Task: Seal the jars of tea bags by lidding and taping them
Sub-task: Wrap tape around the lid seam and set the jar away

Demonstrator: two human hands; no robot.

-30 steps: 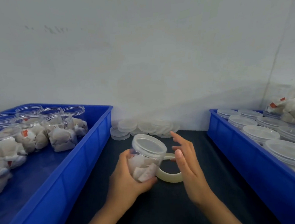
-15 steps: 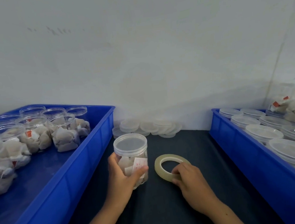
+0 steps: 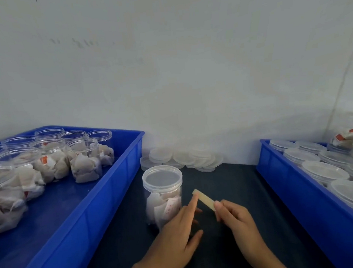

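- Jar (image 3: 163, 196) of tea bags stands upright on the dark mat, lid (image 3: 162, 177) on, between the left bin (image 3: 104, 195) and the right bin (image 3: 300, 197); no tape on it yet.
- Right hand (image 3: 236, 216) pinches the near end of the tape (image 3: 204, 198), held on edge just right of the jar.
- Left hand (image 3: 175, 230) has its fingers extended, forefinger tip on the far end of the tape; it grips nothing. Probably feeling for the free end.
- To do it well: keep the roll steady in the right hand, lift the end cleanly, pull a short length, and lay it across the seam of lid and jar without creases. Steady the jar first; it is light and may tip.
- Versus half a second ago: the left hand has let go of the jar and moved to the tape; the tape, then flat on the mat, is now lifted. Jar is unmoved.
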